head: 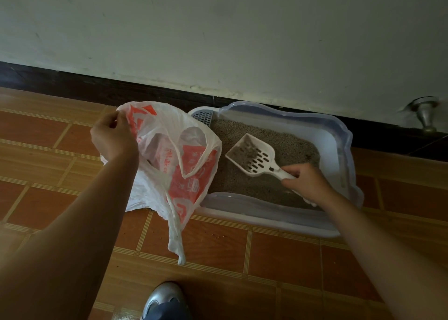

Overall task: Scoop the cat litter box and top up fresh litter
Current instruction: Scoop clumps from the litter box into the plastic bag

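Apparently, scoop handle [282,173] within right fingers [300,171].

Tiled flr [278,254], litter box [266,213], shoe [162,298]

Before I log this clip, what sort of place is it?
Probably a room in a home, at floor level: a brown tiled floor meeting a pale wall with dark skirting board, a pale blue plastic litter box against it, and a metal doorstop.

The litter box [340,131] is sitting against the far wall [218,40], with the bag [191,164] hanging over its left end, the scoop [252,154] hovering above the litter [293,147] inside, and a shoe [164,300] standing nearest.
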Demonstrator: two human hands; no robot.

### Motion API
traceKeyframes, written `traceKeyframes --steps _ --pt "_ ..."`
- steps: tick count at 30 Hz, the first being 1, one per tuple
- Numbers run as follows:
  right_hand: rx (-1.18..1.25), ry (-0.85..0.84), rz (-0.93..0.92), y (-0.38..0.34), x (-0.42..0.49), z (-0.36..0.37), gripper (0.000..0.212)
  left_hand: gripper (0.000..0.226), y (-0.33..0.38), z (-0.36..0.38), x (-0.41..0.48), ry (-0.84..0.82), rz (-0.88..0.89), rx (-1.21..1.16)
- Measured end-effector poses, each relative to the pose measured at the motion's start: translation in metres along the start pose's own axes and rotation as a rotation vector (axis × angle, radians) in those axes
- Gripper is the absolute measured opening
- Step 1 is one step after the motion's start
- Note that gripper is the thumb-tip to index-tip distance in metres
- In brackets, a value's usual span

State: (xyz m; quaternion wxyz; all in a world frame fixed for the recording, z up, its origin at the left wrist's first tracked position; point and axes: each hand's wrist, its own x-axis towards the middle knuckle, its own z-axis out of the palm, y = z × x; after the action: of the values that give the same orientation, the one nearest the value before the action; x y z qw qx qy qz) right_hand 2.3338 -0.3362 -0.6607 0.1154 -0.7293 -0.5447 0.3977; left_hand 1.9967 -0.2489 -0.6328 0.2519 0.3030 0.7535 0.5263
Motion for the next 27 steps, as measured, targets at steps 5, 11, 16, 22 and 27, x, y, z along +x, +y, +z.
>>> traceKeyframes --steps 5,11,16,22,27 --pt "-0.009 0.057 0.014 0.005 -0.003 -0.008 0.035 0.017 -0.002 0.003 -0.001 -0.018 0.026 0.025" --pt "0.006 0.093 0.008 0.003 -0.007 -0.008 0.034 0.015 -0.004 0.004 -0.003 -0.012 0.05 0.038" --pt "0.029 0.108 0.004 0.001 -0.01 -0.01 0.033 0.017 -0.003 0.004 -0.004 -0.026 0.036 0.05" --pt "0.018 0.106 0.008 0.001 -0.013 -0.012 0.034 0.02 0.0 0.004 -0.008 -0.029 0.028 0.049" --pt "0.023 0.113 0.01 -0.004 -0.014 -0.014 0.033 0.019 0.001 0.003 -0.009 -0.053 0.032 0.056"
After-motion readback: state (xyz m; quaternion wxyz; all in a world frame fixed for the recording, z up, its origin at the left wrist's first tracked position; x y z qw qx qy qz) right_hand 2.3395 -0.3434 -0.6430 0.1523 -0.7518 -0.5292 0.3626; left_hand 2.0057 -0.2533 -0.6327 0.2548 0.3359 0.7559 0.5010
